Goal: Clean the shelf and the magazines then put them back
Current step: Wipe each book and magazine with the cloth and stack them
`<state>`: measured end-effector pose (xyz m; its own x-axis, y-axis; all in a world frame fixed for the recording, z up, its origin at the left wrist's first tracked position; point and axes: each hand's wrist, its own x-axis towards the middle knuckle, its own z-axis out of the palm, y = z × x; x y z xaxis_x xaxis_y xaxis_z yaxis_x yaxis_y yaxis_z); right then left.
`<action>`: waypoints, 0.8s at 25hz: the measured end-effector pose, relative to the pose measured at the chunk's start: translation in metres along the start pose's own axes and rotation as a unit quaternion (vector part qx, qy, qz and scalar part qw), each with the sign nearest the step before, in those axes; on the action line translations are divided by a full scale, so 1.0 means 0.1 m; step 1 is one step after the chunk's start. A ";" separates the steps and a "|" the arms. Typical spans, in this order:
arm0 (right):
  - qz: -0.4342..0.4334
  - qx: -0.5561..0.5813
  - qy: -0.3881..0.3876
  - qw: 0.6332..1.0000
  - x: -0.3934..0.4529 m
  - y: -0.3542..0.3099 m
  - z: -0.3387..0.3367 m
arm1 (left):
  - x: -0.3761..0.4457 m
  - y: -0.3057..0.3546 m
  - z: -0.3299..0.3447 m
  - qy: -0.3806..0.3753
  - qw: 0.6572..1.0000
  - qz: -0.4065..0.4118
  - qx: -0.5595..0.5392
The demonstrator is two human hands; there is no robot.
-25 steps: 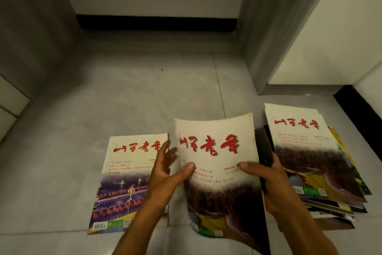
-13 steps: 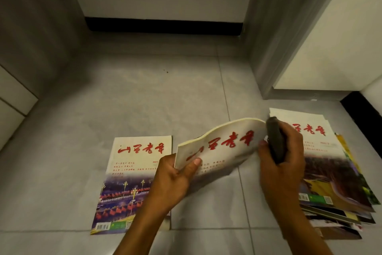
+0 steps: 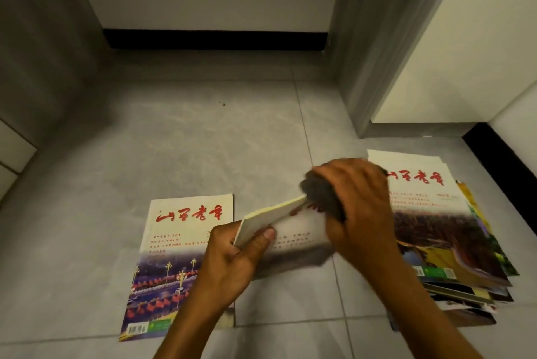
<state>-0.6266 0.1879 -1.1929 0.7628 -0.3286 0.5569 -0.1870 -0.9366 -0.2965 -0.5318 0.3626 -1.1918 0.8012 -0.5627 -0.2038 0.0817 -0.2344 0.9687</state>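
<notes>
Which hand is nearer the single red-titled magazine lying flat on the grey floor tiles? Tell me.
Left. The left hand overlaps the flat magazine at its right edge; the right hand is farther right, beside the magazine stack.

**Paper, cloth and tile: the surfaces in view**

The magazine (image 3: pixel 279 230) gripped by the left hand (image 3: pixel 232 259) is paper: its cover looks smooth with a faint sheen, and the cut page edges show matt cream. The dark grey cloth (image 3: pixel 322 198) held in the right hand (image 3: pixel 360 207) looks soft, fuzzy and matt where it presses on that cover. The magazine lying flat (image 3: pixel 180 257) has a glossy printed cover, as does the top of the stack of magazines (image 3: pixel 430 222), whose lower sheets are thin, slightly curled paper. The floor (image 3: pixel 203 140) is grey stone-look tile, smooth, with a dull satin finish and thin grout lines. The walls (image 3: pixel 218 1) look matt and painted, above a black skirting board (image 3: pixel 215 38).
</notes>
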 end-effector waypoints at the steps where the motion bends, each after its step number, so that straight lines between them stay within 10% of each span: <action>1: 0.066 -0.004 0.012 0.998 -0.01 0.15 -0.05 | 0.00 -0.04 -0.01 -0.013 1.000 -0.011 0.005; 7: 0.382 0.377 0.000 0.844 -0.11 0.10 -0.18 | -0.03 -0.11 0.08 0.022 0.986 -0.073 -0.147; 15: 0.254 0.295 -0.081 0.918 0.07 0.13 -0.53 | 0.09 0.40 -0.35 -0.273 0.961 -0.025 0.046; 20: 0.024 0.159 -0.091 0.983 0.29 -0.23 -0.26 | 0.19 0.41 0.08 0.001 0.991 0.071 0.113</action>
<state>-0.6161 0.1966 -1.1501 0.8617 -0.3166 0.3964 -0.0446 -0.8256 -0.5625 -0.5179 0.3360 -1.1570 0.7965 -0.6010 -0.0663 -0.1667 -0.3236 0.9314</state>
